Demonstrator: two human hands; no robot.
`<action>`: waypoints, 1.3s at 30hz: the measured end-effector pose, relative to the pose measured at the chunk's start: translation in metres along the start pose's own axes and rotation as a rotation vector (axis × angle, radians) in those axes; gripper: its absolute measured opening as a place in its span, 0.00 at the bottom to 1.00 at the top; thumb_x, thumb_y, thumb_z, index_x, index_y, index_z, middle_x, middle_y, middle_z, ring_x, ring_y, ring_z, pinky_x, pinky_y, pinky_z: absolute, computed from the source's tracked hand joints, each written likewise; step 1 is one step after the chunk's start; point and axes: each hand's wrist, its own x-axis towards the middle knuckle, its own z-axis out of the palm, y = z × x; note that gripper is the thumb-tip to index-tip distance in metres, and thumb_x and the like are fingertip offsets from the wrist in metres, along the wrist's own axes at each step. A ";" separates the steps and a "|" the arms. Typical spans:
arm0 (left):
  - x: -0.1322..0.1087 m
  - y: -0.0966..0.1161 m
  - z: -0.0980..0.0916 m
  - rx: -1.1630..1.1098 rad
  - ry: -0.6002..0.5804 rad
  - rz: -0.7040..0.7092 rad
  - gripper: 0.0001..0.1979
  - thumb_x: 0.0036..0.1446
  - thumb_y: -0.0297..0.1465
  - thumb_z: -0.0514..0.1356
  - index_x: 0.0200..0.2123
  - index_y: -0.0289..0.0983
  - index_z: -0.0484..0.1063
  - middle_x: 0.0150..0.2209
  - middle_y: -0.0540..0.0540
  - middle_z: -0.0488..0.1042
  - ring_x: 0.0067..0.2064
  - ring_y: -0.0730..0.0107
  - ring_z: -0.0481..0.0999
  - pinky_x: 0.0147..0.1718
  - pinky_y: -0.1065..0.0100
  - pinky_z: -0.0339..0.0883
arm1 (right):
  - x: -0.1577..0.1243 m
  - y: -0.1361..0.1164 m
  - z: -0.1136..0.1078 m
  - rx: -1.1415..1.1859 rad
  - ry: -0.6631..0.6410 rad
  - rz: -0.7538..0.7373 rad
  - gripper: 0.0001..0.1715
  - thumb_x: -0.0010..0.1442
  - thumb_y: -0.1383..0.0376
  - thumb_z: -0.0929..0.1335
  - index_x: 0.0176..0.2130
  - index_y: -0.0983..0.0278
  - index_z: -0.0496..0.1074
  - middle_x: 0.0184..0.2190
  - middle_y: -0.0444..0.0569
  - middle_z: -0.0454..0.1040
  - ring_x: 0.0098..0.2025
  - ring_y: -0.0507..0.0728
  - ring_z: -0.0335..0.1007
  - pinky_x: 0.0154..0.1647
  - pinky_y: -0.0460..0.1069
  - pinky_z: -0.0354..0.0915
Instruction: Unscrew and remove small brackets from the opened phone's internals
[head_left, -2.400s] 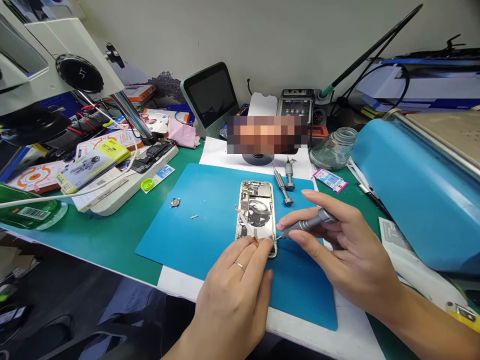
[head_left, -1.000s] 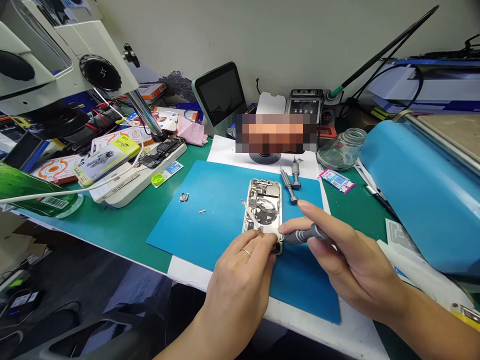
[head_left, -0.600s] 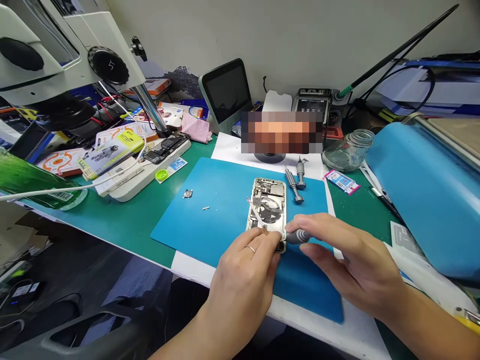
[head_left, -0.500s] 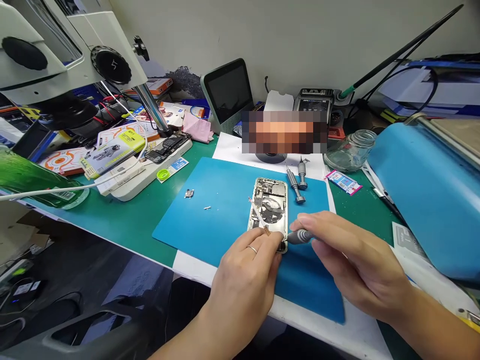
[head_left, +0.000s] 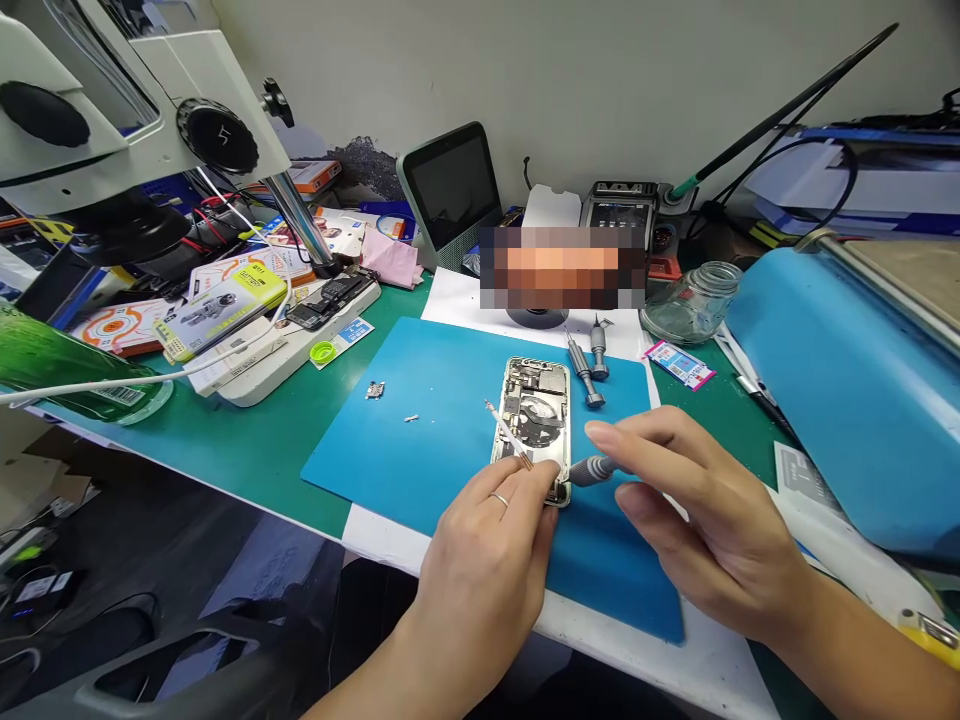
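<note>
An opened phone (head_left: 538,418) lies on the blue mat (head_left: 442,370), its inner parts showing. My left hand (head_left: 491,530) is closed at the phone's lower end, gripping a thin white tool (head_left: 507,432) that slants up over the phone; its fingertips rest on the phone's lower part. My right hand (head_left: 697,500) holds a grey screwdriver (head_left: 592,470), its tip end pointing at the phone's lower right edge beside my left fingers. The tip itself is hidden. Two more grey screwdrivers (head_left: 582,368) (head_left: 598,350) lie behind the phone. Small metal parts (head_left: 375,390) sit at the mat's left.
A microscope (head_left: 217,135) stands at the back left, near boxes (head_left: 225,300) and a green bottle (head_left: 82,375). A glass jar (head_left: 694,303) and a blue roll (head_left: 847,400) are to the right. A screen device (head_left: 454,185) stands behind the mat.
The whole view has shifted slightly. The fingers of my right hand have lifted and spread a little around the screwdriver. My left hand keeps its place at the phone.
</note>
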 end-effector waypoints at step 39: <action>-0.007 -0.009 0.014 0.058 0.051 0.058 0.20 0.69 0.22 0.54 0.62 0.38 0.66 0.55 0.43 0.79 0.58 0.57 0.77 0.55 0.58 0.77 | 0.004 0.002 0.003 0.028 0.020 -0.158 0.30 0.67 0.78 0.64 0.65 0.63 0.66 0.48 0.49 0.78 0.49 0.53 0.72 0.52 0.49 0.71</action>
